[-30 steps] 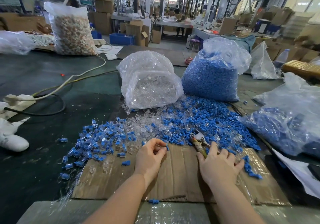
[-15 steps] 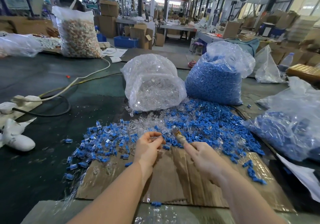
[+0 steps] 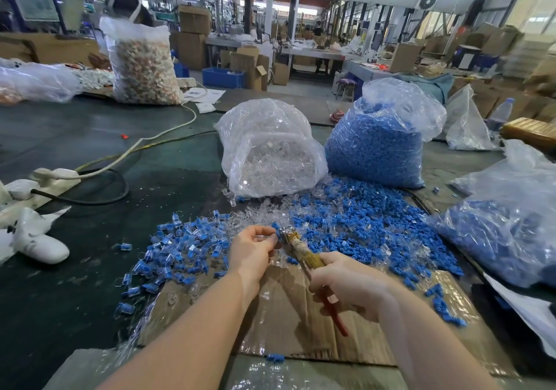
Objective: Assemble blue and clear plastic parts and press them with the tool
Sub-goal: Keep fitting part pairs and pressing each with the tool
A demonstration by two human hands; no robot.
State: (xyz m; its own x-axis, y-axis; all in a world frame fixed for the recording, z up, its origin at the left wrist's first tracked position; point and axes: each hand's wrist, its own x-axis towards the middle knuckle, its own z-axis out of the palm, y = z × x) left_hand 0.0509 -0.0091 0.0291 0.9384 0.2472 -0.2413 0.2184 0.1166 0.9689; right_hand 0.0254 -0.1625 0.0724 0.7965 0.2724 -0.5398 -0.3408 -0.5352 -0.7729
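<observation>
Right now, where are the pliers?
Head view, centre foreground: the right hand grips the pliers above the cardboard sheet. Their nose meets the small part pinched by the left hand, at the near edge of the loose blue parts.

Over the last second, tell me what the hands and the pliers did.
The right hand picked the pliers up off the cardboard, now gripping the handles, and swung the nose left to the small part pinched in the left hand, which rose slightly to meet it. The bags and loose piles stayed put.
</observation>
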